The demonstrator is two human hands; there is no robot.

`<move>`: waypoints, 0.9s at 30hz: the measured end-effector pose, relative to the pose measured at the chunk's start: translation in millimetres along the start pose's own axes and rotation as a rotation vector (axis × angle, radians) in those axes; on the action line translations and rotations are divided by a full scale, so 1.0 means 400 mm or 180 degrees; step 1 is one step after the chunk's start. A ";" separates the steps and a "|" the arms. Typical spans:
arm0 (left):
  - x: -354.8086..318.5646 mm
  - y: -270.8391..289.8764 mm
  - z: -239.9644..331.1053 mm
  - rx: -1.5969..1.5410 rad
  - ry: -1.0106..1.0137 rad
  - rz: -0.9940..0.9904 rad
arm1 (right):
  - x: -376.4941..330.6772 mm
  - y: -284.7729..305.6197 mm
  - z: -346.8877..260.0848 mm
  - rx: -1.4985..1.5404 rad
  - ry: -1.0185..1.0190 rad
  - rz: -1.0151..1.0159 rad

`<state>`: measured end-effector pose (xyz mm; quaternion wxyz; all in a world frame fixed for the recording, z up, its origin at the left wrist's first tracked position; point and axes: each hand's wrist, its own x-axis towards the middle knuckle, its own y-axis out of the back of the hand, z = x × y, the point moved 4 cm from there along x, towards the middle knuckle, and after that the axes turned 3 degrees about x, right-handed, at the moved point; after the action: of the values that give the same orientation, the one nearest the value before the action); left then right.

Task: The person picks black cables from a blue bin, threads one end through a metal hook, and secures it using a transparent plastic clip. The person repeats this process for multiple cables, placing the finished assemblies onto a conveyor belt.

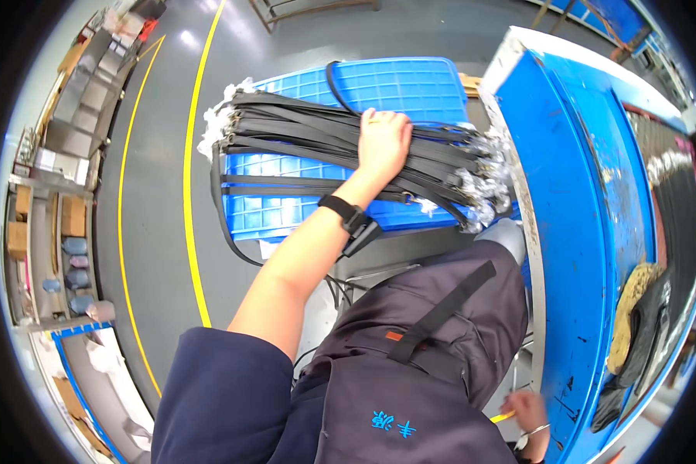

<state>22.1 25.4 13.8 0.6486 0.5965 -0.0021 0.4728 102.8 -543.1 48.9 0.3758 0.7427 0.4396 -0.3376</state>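
Grey floor (pixel 158 201) with yellow lines (pixel 189 155) extends to the left, bordered by shelves (pixel 45 267) of boxes; a blue bench (pixel 568 155) with a worn white edge stands at the right. Between them lies a ribbed blue crate (pixel 402 81), bearing a bundle of black straps (pixel 294 143) laid roughly left to right. Clear wrapping (pixel 479 189) gathers at both ends of the bundle; one strap hangs in a loop beyond the crate's left side. The left hand (pixel 384 145), a black band (pixel 352 218) at its wrist, rests on the bundle right of its middle, fingers curled over the straps; whether they close around any cannot be told. The right hand (pixel 526 414), well apart from the left, is low beside the bench, slightly blurred, its fingers closed on a yellow item (pixel 503 417) of indistinct kind. A dark apron (pixel 433 387) covers the wearer's lap.
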 end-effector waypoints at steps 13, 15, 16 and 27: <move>0.007 0.003 -0.017 -0.0217 0.0169 0.0115 | 0.313 -0.528 -0.935 -0.3009 0.4960 0.0823; 0.001 -0.002 -0.026 -0.0158 0.0146 0.0075 | 0.361 -0.560 -0.930 -0.3149 0.4936 0.0880; 0.001 -0.005 -0.029 -0.0149 0.0103 -0.0025 | 0.371 -0.568 -0.928 -0.3217 0.4854 0.0998; 0.027 0.051 -0.100 -0.0666 -0.0834 -0.2399 | 0.412 -0.521 -0.938 -0.3079 0.4305 0.1389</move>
<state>-7.2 59.7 24.2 0.8277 0.5415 0.0858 0.1194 41.5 -87.6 41.0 0.3648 0.6104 0.5120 0.4819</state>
